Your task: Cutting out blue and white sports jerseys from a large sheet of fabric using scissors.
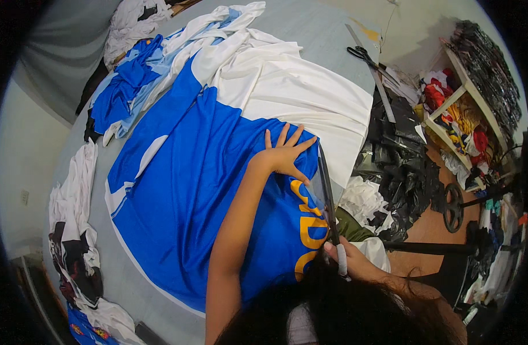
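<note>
A large blue cloth [178, 230] with yellow lettering is spread over the grey table, its folds running toward me. Flat on it near its right edge lies my left hand [282, 156], fingers spread. My right hand [356, 261] grips the handles of long dark scissors [328, 201], with pale wrapping on one handle. Their blades point away from me along the cloth's right edge, beside my left fingers. White fabric [293, 80] lies beyond the blue, toward the far side. Dark hair covers the bottom of the view and part of the right wrist.
Across the table's [310, 23] far right corner lies a metal ruler [384, 100] beside black-handled scissors [361, 54]. Blue and white garments [129, 83] are heaped far left, white and dark cloths [74, 207] near left. Black plastic bags [396, 167] and a shelf of fabrics [448, 123] stand right.
</note>
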`<state>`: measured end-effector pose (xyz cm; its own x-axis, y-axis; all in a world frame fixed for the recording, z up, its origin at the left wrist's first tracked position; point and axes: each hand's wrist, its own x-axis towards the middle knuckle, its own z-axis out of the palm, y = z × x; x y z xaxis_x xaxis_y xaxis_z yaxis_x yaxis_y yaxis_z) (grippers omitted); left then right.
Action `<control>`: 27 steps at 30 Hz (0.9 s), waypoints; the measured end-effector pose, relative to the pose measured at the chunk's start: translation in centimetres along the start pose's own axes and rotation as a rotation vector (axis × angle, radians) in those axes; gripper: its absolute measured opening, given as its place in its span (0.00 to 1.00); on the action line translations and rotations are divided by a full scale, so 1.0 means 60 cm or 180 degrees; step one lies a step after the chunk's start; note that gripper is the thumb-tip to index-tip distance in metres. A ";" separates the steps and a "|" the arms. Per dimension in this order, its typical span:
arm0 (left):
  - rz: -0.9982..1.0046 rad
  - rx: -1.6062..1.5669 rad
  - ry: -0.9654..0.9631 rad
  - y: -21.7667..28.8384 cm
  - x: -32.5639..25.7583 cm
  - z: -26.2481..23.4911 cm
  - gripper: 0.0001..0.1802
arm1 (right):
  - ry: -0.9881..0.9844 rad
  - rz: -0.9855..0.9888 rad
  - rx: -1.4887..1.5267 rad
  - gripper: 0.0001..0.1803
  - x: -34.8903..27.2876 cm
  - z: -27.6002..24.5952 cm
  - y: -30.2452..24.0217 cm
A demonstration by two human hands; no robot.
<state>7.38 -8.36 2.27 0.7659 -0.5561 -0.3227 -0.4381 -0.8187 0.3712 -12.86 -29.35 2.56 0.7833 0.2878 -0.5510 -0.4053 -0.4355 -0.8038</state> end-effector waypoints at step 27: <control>0.0006 0.0066 0.0053 -0.003 -0.001 0.003 0.65 | 0.0131 0.0288 0.0574 0.21 0.002 0.037 -0.025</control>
<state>7.33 -8.24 2.06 0.7727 -0.5553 -0.3075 -0.4491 -0.8206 0.3535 -13.19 -26.78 3.20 0.7569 0.2179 -0.6161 -0.5499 -0.2970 -0.7806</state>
